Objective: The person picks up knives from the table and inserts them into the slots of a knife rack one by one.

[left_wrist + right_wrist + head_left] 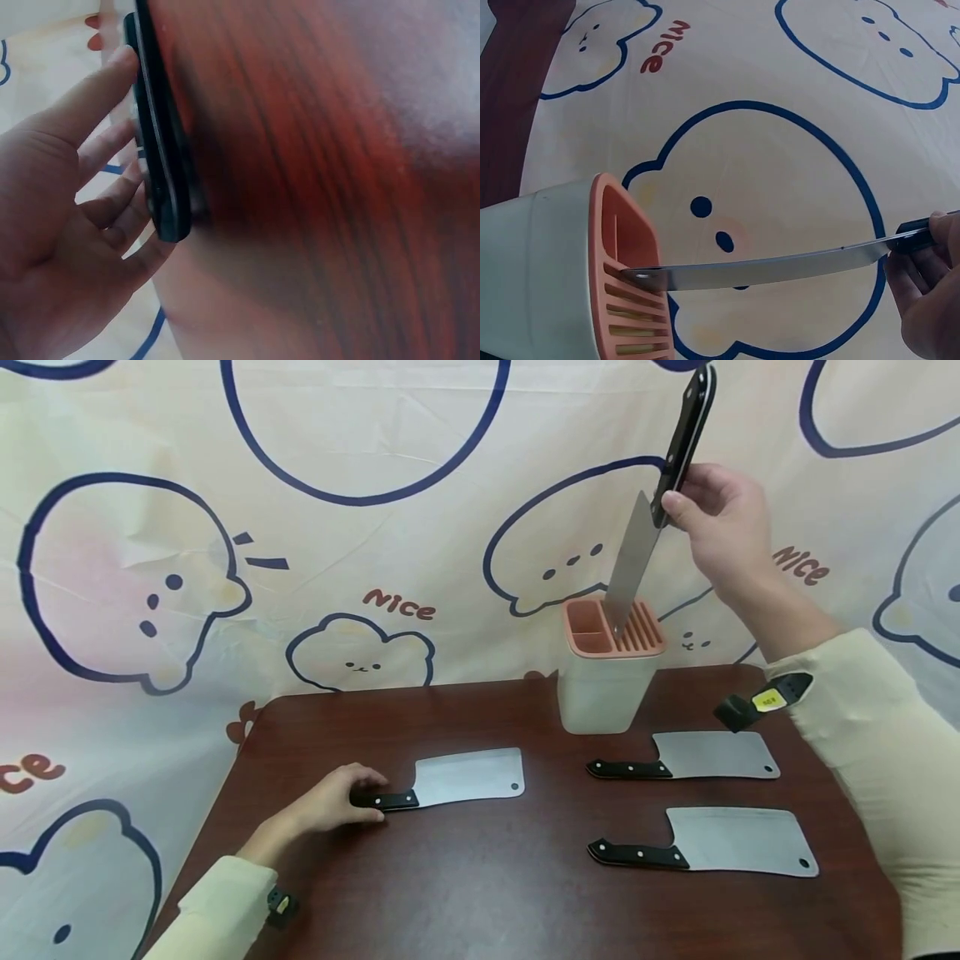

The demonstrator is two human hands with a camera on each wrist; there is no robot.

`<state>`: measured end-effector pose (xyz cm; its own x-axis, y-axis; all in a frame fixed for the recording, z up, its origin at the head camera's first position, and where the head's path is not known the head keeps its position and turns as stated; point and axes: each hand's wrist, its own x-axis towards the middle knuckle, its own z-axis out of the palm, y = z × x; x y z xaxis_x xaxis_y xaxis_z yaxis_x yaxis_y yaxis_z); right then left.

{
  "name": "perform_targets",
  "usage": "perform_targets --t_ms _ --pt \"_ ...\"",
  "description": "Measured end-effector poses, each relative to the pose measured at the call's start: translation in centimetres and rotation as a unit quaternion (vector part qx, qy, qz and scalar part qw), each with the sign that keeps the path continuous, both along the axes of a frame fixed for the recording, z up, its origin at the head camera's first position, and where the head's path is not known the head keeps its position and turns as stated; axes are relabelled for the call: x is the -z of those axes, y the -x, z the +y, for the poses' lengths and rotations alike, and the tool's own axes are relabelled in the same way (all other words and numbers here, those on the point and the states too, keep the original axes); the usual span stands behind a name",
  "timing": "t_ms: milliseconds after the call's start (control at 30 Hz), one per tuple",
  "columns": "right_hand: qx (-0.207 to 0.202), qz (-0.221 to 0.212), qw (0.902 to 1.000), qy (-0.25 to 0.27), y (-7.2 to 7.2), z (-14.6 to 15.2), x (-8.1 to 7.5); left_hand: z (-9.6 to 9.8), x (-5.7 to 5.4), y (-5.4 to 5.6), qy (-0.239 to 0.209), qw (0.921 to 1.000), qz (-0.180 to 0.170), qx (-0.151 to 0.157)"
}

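Note:
With thumb and fingertips, my right hand (723,522) pinches the black handle of a cleaver (630,564) near where the blade begins. That blade points down, and its end meets the slotted top of the knife block (600,693); whether it has entered a slot I cannot tell. In the right wrist view the blade (780,274) reaches the slot beside the open compartment. At the left, my left hand (330,802) has its thumb and fingers around the black handle of a second cleaver (470,775) lying flat. The left wrist view shows only its handle (161,150).
Two more cleavers, an upper one (716,754) and a lower one (742,839), lie flat on the right of the brown table (450,893), handles leftward. The knife block stands at the back edge. Behind it hangs a cartoon-printed cloth (420,552).

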<state>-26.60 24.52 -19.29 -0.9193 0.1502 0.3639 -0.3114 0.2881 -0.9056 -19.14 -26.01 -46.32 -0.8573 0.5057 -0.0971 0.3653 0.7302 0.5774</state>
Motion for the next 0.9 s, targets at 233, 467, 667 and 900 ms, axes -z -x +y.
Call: perform_targets --t_ms 233,467,667,900 --pt "0.014 -0.027 0.9975 -0.064 0.7 -0.6 1.6 0.1 0.5 -0.4 0.021 0.9995 0.005 -0.024" --pt "0.029 -0.064 0.9907 -0.117 1.4 -1.0 3.4 0.2 0.7 -0.5 0.028 0.9986 -0.001 -0.045" --pt "0.023 -0.089 0.9857 -0.141 1.7 -1.3 5.1 0.1 0.6 -0.5 0.016 0.999 0.005 -0.041" --pt "-0.007 -0.1 0.9838 -0.149 1.9 -1.6 7.2 -0.2 0.0 -0.5 0.0 0.9991 0.0 -0.043"
